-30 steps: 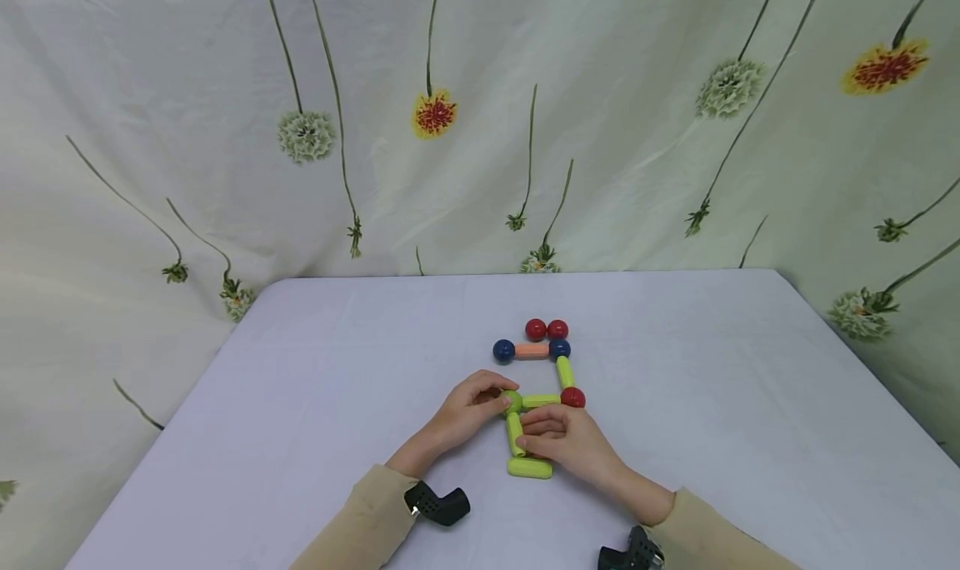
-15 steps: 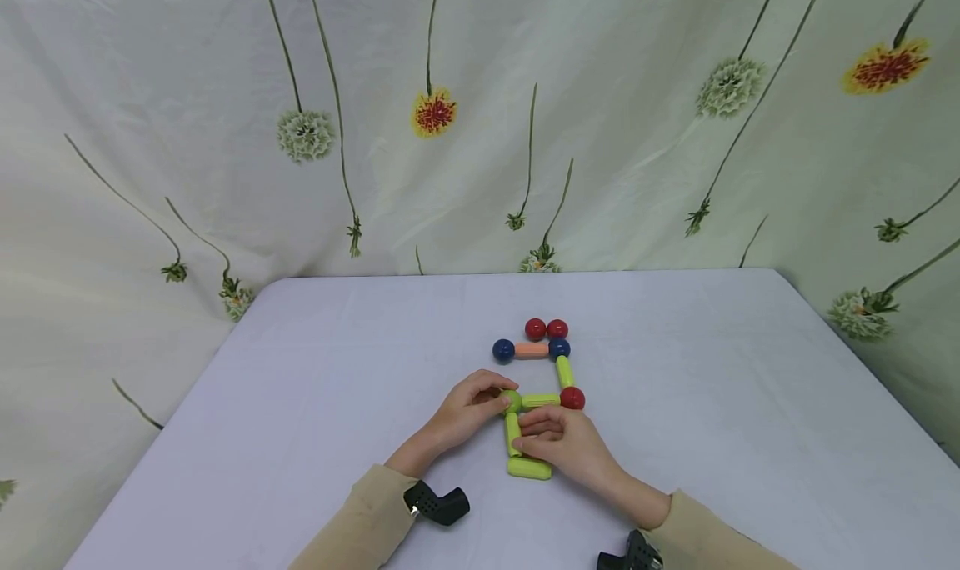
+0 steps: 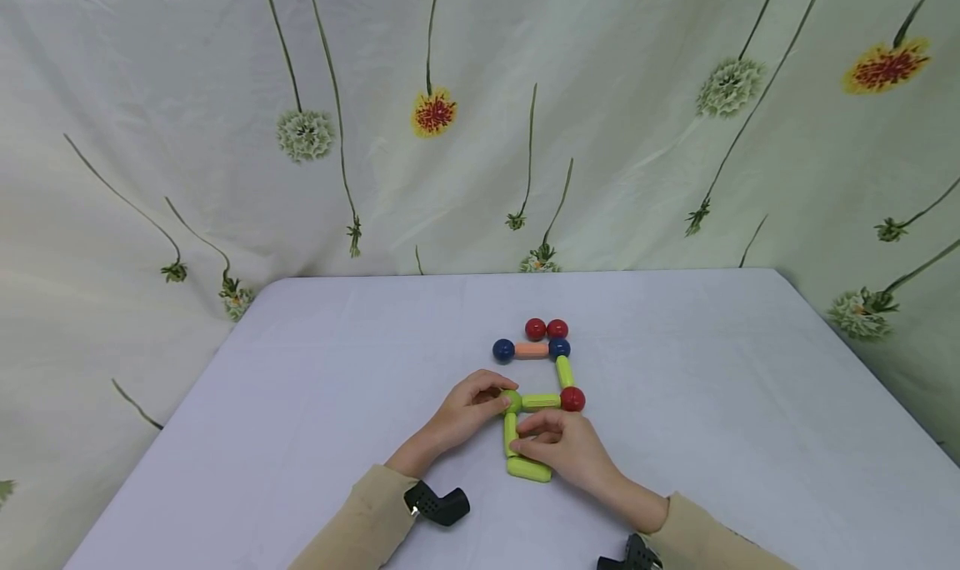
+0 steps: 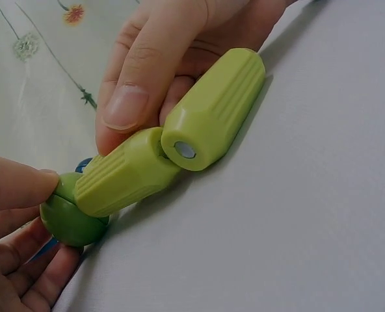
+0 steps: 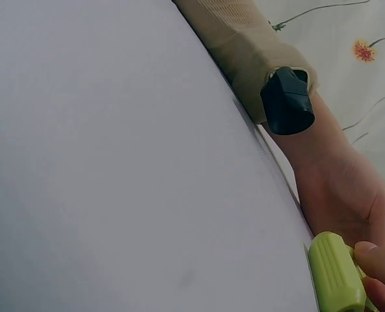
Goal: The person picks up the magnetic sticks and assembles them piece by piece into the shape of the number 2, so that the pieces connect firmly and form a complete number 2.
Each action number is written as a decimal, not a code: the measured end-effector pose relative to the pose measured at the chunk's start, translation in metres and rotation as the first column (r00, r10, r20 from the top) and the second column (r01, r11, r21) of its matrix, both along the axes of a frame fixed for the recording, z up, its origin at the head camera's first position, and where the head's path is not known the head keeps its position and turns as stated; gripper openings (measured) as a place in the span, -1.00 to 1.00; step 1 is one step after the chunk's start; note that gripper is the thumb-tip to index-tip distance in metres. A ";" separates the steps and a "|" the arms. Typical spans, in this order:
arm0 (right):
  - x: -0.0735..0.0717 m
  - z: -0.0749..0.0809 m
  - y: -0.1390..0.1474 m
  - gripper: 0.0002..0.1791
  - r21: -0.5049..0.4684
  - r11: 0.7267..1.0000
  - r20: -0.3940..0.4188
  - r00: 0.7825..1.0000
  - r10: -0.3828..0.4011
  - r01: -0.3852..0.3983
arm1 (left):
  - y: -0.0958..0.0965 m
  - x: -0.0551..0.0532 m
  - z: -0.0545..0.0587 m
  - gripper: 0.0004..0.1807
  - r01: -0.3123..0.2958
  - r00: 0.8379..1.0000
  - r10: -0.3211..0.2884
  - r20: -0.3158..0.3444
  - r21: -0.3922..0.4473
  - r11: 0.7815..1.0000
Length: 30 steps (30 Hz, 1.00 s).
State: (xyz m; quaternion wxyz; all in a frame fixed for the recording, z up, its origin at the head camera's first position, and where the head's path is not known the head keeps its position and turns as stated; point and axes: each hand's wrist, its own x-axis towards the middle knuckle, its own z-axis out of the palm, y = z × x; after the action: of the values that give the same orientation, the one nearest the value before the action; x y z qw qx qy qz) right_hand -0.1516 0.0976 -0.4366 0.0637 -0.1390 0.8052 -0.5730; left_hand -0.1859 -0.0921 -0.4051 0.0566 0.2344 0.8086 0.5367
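Observation:
My left hand [image 3: 467, 408] pinches a green ball [image 3: 513, 401] between thumb and fingers; the left wrist view shows that ball [image 4: 72, 220] from close up. A yellow-green magnetic rod [image 3: 511, 433] runs from it toward me, and my right hand [image 3: 568, 445] pinches that rod near its lower end. Crosswise at this end lies a second yellow-green rod [image 3: 528, 470], touching the first. Its bare metal tip [image 4: 184, 149] faces the left wrist camera. In the right wrist view, only the grooved side of the second rod [image 5: 335, 273] shows well, beside fingertips.
A further yellow-green rod [image 3: 542, 402] joins the green ball to a red ball [image 3: 572, 399]. Another rod [image 3: 565, 372] leads to a blue ball [image 3: 559, 348], then an orange rod [image 3: 532, 351] and second blue ball [image 3: 503, 351]. Two red balls [image 3: 536, 329] sit behind.
My right hand has shifted slightly left, swinging the pinched rod's lower end left about the green ball. The crosswise rod has turned a little. My left hand has stayed put.

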 end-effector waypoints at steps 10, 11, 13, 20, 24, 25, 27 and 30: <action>-0.001 0.003 0.000 -0.75 0.020 1.000 0.008 1.000 0.012 -0.012 | 0.000 0.000 0.001 -0.75 -0.002 1.000 0.002 0.000 -0.006 1.000; -0.002 0.003 0.001 -0.75 0.028 0.999 0.011 1.000 0.018 -0.019 | 0.000 0.000 0.001 -0.75 -0.001 1.000 0.001 0.002 -0.005 1.000; -0.005 0.004 0.003 -0.75 0.031 0.999 0.021 0.999 0.034 -0.034 | 0.000 0.000 0.001 -0.75 -0.001 1.000 0.001 0.003 -0.004 1.000; -0.017 0.025 0.017 -0.67 -0.024 0.998 0.044 0.997 0.059 -0.058 | 0.000 0.000 0.000 -0.76 -0.002 1.000 0.002 0.014 -0.001 1.000; -0.026 0.037 0.028 -0.63 -0.045 0.999 0.039 0.999 0.027 -0.026 | 0.000 -0.001 -0.001 -0.76 -0.002 1.000 0.002 0.011 0.003 1.000; -0.029 0.039 0.031 -0.62 -0.041 0.999 0.034 0.999 0.010 -0.008 | 0.000 -0.001 -0.001 -0.75 0.000 1.000 0.000 0.009 0.006 1.000; -0.035 0.043 0.035 -0.63 -0.033 0.999 0.025 0.999 -0.030 0.031 | 0.000 -0.001 -0.002 -0.75 0.001 1.000 -0.001 0.009 0.009 1.000; -0.048 0.046 0.043 -0.64 -0.024 0.996 0.003 0.997 -0.082 0.082 | 0.000 -0.001 -0.001 -0.75 0.005 1.000 -0.005 0.012 0.012 1.000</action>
State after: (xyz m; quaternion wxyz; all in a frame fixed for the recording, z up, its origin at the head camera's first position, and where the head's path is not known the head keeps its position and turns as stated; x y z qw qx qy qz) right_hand -0.1993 0.1407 -0.3908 0.0394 -0.1060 0.8031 -0.5850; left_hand -0.1866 -0.0923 -0.4063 0.0613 0.2335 0.8043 0.5429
